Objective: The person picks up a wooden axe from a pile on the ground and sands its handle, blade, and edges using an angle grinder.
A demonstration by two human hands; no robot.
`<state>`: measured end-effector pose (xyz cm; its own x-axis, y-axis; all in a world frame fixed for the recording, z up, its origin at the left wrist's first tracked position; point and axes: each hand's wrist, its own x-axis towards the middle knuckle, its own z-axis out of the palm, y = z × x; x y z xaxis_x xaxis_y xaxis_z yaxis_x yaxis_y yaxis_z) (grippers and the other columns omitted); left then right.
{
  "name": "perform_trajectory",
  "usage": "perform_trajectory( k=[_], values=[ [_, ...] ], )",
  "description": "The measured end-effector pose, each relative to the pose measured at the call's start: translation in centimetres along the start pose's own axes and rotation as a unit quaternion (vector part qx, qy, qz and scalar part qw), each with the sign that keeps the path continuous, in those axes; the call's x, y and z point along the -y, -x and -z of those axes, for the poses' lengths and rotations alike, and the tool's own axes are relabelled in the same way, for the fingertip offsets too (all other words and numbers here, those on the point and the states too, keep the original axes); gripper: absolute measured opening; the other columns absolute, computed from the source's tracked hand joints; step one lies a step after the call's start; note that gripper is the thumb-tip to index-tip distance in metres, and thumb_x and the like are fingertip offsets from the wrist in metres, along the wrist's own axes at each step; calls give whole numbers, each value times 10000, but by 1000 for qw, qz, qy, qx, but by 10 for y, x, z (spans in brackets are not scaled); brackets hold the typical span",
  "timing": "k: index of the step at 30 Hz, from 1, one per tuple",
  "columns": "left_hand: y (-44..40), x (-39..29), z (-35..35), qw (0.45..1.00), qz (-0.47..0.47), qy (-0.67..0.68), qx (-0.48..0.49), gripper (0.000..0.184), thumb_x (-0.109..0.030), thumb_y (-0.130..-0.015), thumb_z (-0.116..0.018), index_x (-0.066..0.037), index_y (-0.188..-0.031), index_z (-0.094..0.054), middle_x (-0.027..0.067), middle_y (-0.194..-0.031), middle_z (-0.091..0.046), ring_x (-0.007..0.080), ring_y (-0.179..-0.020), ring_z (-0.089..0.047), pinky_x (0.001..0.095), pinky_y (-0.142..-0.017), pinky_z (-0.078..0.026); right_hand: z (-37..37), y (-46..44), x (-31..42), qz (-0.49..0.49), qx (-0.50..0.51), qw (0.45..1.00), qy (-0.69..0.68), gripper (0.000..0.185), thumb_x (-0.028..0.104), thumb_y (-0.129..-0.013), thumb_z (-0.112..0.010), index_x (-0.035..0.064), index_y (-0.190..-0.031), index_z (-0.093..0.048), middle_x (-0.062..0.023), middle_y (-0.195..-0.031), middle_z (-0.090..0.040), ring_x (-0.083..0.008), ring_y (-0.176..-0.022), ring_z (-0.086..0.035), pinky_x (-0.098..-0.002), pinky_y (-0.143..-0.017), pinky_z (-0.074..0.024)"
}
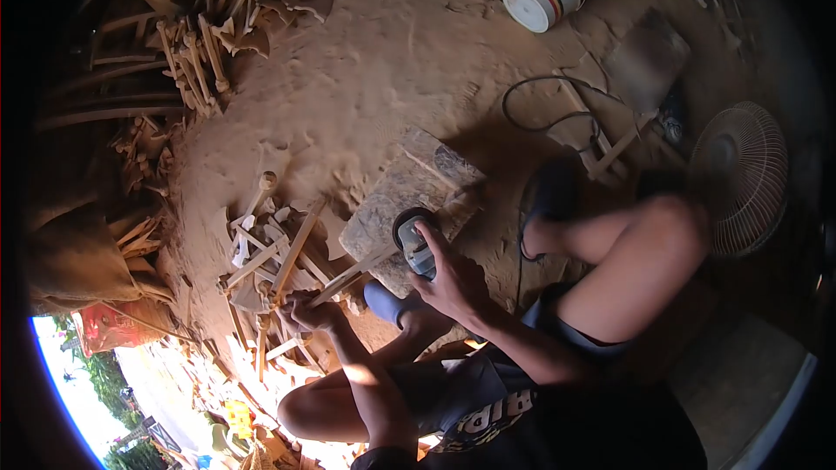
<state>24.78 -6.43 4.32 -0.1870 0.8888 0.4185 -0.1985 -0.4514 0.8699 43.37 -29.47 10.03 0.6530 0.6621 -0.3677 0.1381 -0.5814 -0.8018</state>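
Observation:
My right hand [455,283] is wrapped round the grey body of a power grinder [418,251], whose round dark head faces a flat stone block [379,213]. In my left hand [315,312] is the lower end of a long pale strip [353,273], and its far end reaches the grinder's head over the block's near edge. Whether the disc touches the strip cannot be made out. Beside my left hand lies a pile of pale bone-like pieces [272,248].
A white striped bucket [544,0] lies on its side at the top. To the right are a round fan [740,178], a black cable [522,126] and wooden pieces [623,144]. More long pieces [193,65] are heaped at the upper left.

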Motion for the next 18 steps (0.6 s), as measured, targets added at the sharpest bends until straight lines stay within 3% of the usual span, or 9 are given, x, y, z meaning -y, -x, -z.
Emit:
perform_trajectory(
  k=[4, 6, 9, 12, 14, 16, 18],
  values=[
    [2, -4, -8, 999, -8, -10, -29, 111, -143, -817, -577, -80, -788, -489, 72, -609, -506, 175, -514, -527, 278, -483, -462, 13, -4, 6, -45, -1, 999, -15, 895, 252, -863, -813, 189, -1624, -345, -240, -1403, -643, -482, -1071, -701, -526, -901, -588],
    [3, -8, -11, 999, -1, -19, -32, 58, -126, -781, -535, -89, -737, -528, 51, -629, -517, 169, -549, -508, 295, -554, -438, 5, -3, 0, -11, -20, 1000, -12, 896, 237, -855, -816, 183, -1621, -354, -253, -1356, -665, -478, -1068, -703, -527, -890, -590],
    [0, -2, -7, 999, -3, -29, -27, 55, -124, -773, -529, -94, -728, -520, 38, -627, -494, 162, -555, -492, 292, -558, -429, 1, 0, -2, 22, -7, 1000, -19, 893, 227, -852, -815, 182, -1618, -358, -256, -1327, -679, -471, -1068, -706, -522, -884, -593],
    [-2, 1, -4, 1000, -7, -20, -20, 185, -145, -841, -595, -116, -776, -424, 43, -593, -442, 159, -510, -505, 243, -453, -441, 1, 3, 0, 27, -14, 999, -22, 891, 225, -854, -812, 184, -1618, -356, -251, -1332, -678, -467, -1058, -711, -519, -881, -596],
    [-2, 1, -2, 999, -11, -23, -27, 178, -139, -840, -586, -111, -774, -423, 23, -597, -405, 145, -524, -481, 256, -487, -465, 1, 4, -3, 60, -70, 995, -32, 890, 228, -856, -812, 182, -1618, -354, -249, -1327, -681, -466, -1047, -715, -518, -878, -597],
    [-3, 4, -4, 998, -29, -42, -47, 201, -126, -837, -559, -108, -718, -397, -4, -599, -337, 131, -544, -435, 265, -573, -499, 3, 2, -4, 27, -48, 998, -27, 890, 240, -856, -813, 199, -1617, -354, -259, -1239, -712, -472, -1017, -720, -522, -865, -594],
    [-4, -3, -11, 997, -43, -57, -39, 236, -111, -833, -546, -104, -665, -382, 4, -590, -353, 132, -525, -402, 271, -584, -461, 5, -1, -2, 26, -29, 999, -29, 888, 247, -855, -814, 212, -1615, -357, -263, -1189, -727, -475, -1009, -720, -524, -863, -591]
  ],
)
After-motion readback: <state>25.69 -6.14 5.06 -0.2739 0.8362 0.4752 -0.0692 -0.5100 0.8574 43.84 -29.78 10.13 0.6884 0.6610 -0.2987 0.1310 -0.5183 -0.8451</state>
